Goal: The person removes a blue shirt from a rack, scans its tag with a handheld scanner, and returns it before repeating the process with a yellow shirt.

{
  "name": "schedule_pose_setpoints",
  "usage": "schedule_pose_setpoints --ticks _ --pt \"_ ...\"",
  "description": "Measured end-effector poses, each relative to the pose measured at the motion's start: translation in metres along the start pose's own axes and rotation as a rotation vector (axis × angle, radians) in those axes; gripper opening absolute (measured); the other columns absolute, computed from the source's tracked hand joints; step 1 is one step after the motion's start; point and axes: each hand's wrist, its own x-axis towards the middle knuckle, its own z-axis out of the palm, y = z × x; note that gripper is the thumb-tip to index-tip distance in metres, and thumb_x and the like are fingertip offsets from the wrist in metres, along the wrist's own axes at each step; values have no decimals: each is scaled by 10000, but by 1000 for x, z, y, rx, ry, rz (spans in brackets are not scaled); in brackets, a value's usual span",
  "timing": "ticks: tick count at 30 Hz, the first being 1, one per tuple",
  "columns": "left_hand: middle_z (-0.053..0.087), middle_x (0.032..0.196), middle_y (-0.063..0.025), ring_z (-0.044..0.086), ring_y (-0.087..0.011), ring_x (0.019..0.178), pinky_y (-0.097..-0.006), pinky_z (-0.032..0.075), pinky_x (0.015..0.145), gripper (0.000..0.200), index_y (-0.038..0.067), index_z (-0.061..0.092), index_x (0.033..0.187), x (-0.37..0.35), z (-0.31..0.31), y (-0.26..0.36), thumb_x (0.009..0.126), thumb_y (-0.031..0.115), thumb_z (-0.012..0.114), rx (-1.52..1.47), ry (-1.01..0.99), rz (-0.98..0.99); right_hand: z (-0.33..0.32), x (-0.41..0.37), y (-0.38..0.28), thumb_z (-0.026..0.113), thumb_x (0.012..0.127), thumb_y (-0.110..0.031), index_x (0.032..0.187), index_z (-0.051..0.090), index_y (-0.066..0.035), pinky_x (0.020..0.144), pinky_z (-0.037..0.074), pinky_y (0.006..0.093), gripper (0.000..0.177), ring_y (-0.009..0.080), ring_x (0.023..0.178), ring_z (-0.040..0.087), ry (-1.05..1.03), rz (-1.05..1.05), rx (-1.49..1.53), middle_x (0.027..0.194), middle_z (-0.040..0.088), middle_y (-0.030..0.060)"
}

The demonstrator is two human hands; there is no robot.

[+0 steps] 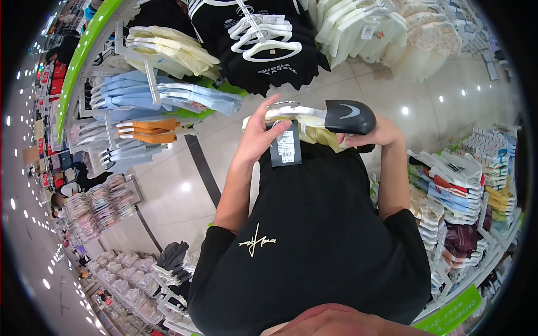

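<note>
Black cardboard price tag with a white barcode label [286, 144] sits under the thumb of the left hand [259, 134]. The thumb presses on its upper edge while the fingers curl over the white plastic hanger [283, 111] above it. So that hand is closed on tag and hanger together. The tag hangs down from the grip, flat to the camera, in front of the person's black T-shirt [314, 235].

One pale yellow garment [319, 134] hangs from the hanger, just right of the tag. The right hand [376, 134] is wrapped around one black handheld scanner with a grey curved mark [350, 116]. The scanner's head lies over the hanger's right end, just above and to the right of the tag.

In the grips there are one tag, one hanger, one garment and one scanner, shared between two hands.

Further out, black garments on white hangers [269, 61] hang above. Pale yellow [168, 47], light blue [168, 92] and orange [148, 130] garments hang on racks to the left. Stacked folded clothes [454, 185] fill shelves on the right, over a glossy tiled floor [364, 84].
</note>
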Motion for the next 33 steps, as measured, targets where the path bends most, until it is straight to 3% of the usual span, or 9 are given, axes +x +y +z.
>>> schedule_pose_setpoints --ticks 2,3,7,10,14,17,23,26,33 --pt "680 1152 -76 678 -133 1030 -287 565 891 542 -51 529 1432 -2 1 -3 953 51 762 -214 -55 -256 -1 6 -6 826 862 -6 1369 577 -22 795 571 325 565 157 922 702 -18 -25 4 1007 746 64" --pt "697 1068 -58 688 -114 952 -273 568 846 382 -25 579 1271 -2 3 -5 949 51 771 -335 -28 -306 -2 8 -7 829 861 -8 1379 570 -24 807 571 328 579 158 931 702 -25 -38 6 1014 745 64" --pt "703 1063 -60 700 -123 935 -282 577 829 340 -12 573 1224 -1 3 -22 947 29 764 -365 3 -318 -12 19 2 846 857 -32 1416 555 -32 854 572 330 629 152 968 705 18 -53 -40 1051 739 72" --pt "701 1057 -71 707 -134 923 -294 587 820 336 -9 565 1221 -1 10 -11 936 -13 743 -402 46 -312 -8 22 4 878 849 -107 1410 566 -30 901 564 339 646 166 989 700 198 28 -57 1086 738 62" --pt "700 1058 -85 715 -148 918 -307 595 817 347 -10 559 1226 0 9 -12 914 -74 696 -407 93 -306 -4 26 21 921 808 -211 1347 622 -10 984 523 343 648 184 1068 666 404 0 -436 1178 733 82" --pt "694 1074 -82 714 -156 935 -300 594 811 380 -6 560 1246 2 9 -11 897 -90 685 -424 121 -309 2 27 25 893 808 -139 1346 625 -5 1001 511 333 616 165 1079 656 432 47 -396 1206 728 101" --pt "684 1037 -68 687 -134 930 -295 571 823 307 14 564 1199 4 12 -20 922 -88 648 -430 138 -269 37 14 16 719 687 67 1292 631 31 981 493 306 612 155 1060 656 839 -210 -324 1128 734 119" --pt "675 1028 -50 666 -120 936 -284 551 823 295 26 565 1196 5 13 -17 932 -80 642 -446 142 -273 51 -7 13 701 647 51 1264 629 51 957 494 302 621 151 1049 657 816 -117 -364 1097 728 139" --pt "672 1044 -32 652 -102 951 -274 530 828 299 50 561 1206 9 12 -2 948 -75 644 -346 139 -257 77 -18 -6 877 745 -98 1303 602 47 936 518 331 638 239 1005 690 247 148 -346 1086 728 174"
